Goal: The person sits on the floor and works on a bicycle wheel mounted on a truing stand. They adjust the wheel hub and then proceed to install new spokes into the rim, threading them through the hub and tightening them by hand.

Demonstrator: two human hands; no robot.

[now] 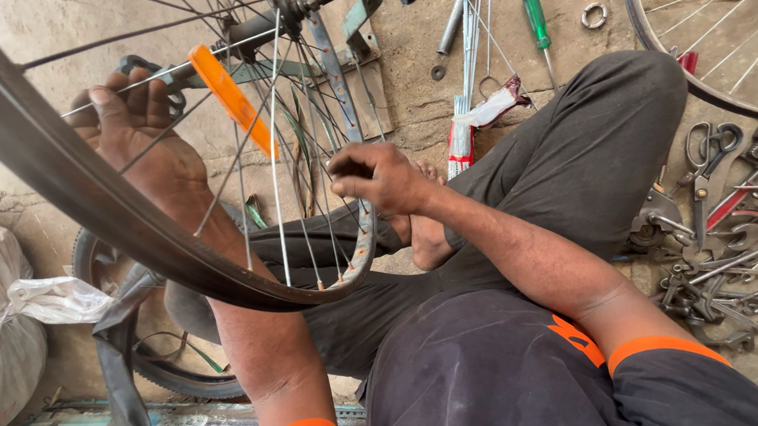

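My left hand reaches through the spokes of the wheel, fingers curled together around a few of them beside the orange reflector. My right hand sits at the rim's inner edge, fingertips pinched tight on a spoke end there. The wheel stands tilted over my crossed legs on the floor. A green screwdriver lies near the floor's far edge, and scissors and wrenches are heaped towards its right edge.
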